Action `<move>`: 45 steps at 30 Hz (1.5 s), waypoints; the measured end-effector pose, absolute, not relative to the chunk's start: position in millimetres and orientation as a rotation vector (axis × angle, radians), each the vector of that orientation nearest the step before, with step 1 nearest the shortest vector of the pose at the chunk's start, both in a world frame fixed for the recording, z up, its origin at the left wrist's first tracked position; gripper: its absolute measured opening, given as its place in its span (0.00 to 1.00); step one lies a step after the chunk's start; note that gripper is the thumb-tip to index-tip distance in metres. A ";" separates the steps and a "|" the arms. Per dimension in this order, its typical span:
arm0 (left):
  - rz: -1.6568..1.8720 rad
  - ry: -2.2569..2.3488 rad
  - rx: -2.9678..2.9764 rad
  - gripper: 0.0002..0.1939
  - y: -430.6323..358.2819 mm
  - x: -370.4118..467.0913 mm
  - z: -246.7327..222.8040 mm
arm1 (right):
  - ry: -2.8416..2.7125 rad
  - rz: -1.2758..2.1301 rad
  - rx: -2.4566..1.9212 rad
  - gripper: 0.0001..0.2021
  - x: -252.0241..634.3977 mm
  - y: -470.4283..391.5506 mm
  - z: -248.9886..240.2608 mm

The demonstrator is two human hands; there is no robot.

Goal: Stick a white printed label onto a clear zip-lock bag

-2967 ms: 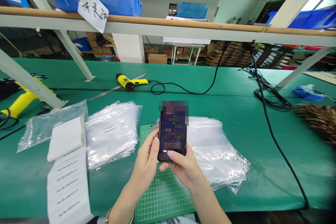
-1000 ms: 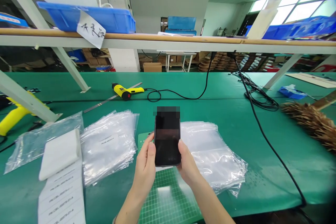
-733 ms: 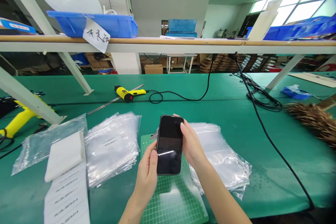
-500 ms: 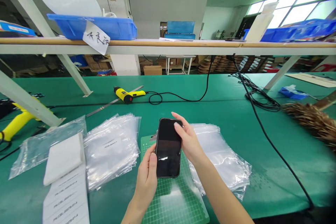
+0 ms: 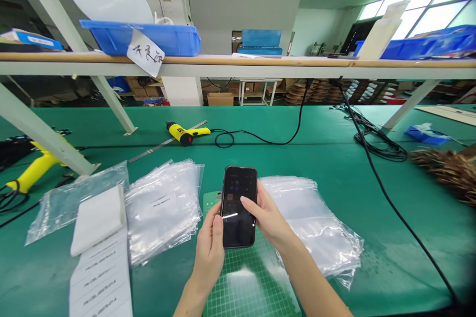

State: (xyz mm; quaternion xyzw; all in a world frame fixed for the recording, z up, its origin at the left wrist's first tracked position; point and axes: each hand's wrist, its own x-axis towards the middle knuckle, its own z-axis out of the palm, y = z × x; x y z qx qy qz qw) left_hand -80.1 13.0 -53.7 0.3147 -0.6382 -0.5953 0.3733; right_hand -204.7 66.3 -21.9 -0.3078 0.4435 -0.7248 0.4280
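A black smartphone (image 5: 238, 228) is held upright between both hands above the green cutting mat (image 5: 253, 292). My left hand (image 5: 208, 247) grips its lower left edge, thumb along the side. From the right, my right hand (image 5: 271, 215) wraps the other edge, its thumb on the screen, where faint icons show. Left of the phone lies a stack of clear plastic bags (image 5: 159, 228) with a printed label on top. Another stack of clear bags (image 5: 320, 228) lies right of the mat, partly behind my right hand.
A strip of printed labels (image 5: 102, 282) and a folded white sheet (image 5: 98, 218) lie at left. Behind sits a yellow heat gun (image 5: 182, 133) across a steel ruler (image 5: 152, 149). Black cables (image 5: 383, 146) run at right. Overhead, a shelf (image 5: 253, 67) carries a blue bin (image 5: 148, 39).
My right thumb has moved down from the phone's top right corner onto the middle of the screen. The dark screen now shows dim icons. The view has shifted slightly left.
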 end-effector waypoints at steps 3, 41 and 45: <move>-1.535 -1.585 0.831 0.23 13.6 -80.2 -53.1 | 1.079 -1.809 -0.728 0.24 -203.9 67.2 -23.3; -1.504 -1.505 0.807 0.26 9.7 -85.5 -66.1 | 0.877 -1.797 -0.743 0.25 -184.4 79.3 -37.3; -1.530 -1.469 0.819 0.25 12.7 -86.6 -61.4 | 0.868 -1.788 -0.715 0.26 -184.4 80.4 -37.6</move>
